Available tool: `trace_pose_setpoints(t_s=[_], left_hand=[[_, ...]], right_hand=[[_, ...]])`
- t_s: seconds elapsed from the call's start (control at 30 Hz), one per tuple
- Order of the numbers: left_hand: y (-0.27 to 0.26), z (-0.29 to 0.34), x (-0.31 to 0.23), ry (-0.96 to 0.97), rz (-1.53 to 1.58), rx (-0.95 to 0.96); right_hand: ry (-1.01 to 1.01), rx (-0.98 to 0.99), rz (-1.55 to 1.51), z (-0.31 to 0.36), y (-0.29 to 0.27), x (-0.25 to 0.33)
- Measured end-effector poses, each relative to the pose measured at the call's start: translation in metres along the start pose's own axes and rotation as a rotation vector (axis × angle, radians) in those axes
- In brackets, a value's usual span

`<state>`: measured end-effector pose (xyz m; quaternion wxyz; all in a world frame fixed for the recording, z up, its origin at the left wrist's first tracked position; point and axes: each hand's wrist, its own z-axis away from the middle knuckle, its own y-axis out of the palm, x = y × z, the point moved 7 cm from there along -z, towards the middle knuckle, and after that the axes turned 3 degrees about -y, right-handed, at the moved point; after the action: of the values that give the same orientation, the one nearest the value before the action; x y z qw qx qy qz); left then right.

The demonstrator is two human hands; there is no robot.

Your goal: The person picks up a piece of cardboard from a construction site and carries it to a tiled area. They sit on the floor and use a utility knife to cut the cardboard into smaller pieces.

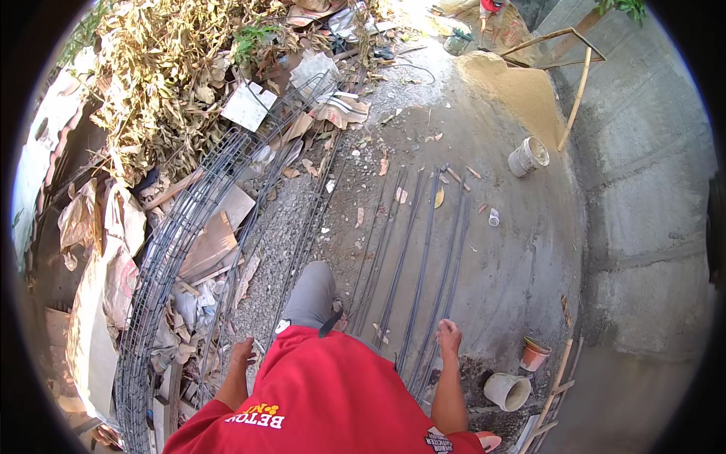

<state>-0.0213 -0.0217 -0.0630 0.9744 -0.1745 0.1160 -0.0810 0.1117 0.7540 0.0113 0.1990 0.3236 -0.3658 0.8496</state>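
My left hand [242, 353] hangs beside my body over the gravel strip, near some thin steel bars. Its fingers are loosely apart and hold nothing I can see. On the other side, my right hand [448, 334] is raised with fingers curled in, and nothing shows in it. Beneath and just ahead of it, several long steel reinforcing bars [429, 250] lie roughly side by side on the ground. To my left a long cage of tied rebar [170, 242] rests along the debris.
Dry leaves [162, 83], torn paper and cardboard [208, 246] are heaped on the left. A whitish bucket [528, 157] stands ahead right; another bucket [507, 392] and an orange pot [534, 353] are nearer. Sand [514, 91] lies by the concrete wall [643, 189]. Someone in red [491, 6] is far off.
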Motion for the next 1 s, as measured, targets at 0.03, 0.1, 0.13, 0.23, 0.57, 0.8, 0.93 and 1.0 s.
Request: trace_pose_setpoints(t_s=[0.03,0.1,0.13,0.23,0.57,0.8,0.93,1.0], left_hand=[[-0.007,-0.004,0.020,-0.050,-0.027,-0.009],[0.014,0.008,-0.006,-0.134,-0.105,0.031],[0.065,-0.016,-0.066,-0.104,-0.120,0.090],[0.107,-0.045,-0.188,-0.064,-0.215,0.110],[0.218,-0.005,-0.643,0.450,0.099,0.219],[0.211,0.003,-0.772,0.441,0.333,0.120],[0.254,-0.021,-0.760,0.253,0.443,0.100],[0.272,-0.032,-0.738,0.077,0.486,-0.016]], right_hand=[[-0.063,-0.014,-0.013,-0.006,0.007,0.037],[-0.097,-0.011,-0.013,-0.056,-0.002,0.126],[-0.185,-0.043,-0.038,-0.113,0.000,0.193],[-0.236,-0.077,-0.062,-0.187,0.048,0.252],[-0.169,0.327,0.573,-0.205,0.143,0.146],[-0.081,0.432,0.670,-0.337,0.222,0.287],[0.147,0.289,0.324,-0.501,0.253,0.371],[0.145,0.374,0.329,-0.594,0.293,0.429]])
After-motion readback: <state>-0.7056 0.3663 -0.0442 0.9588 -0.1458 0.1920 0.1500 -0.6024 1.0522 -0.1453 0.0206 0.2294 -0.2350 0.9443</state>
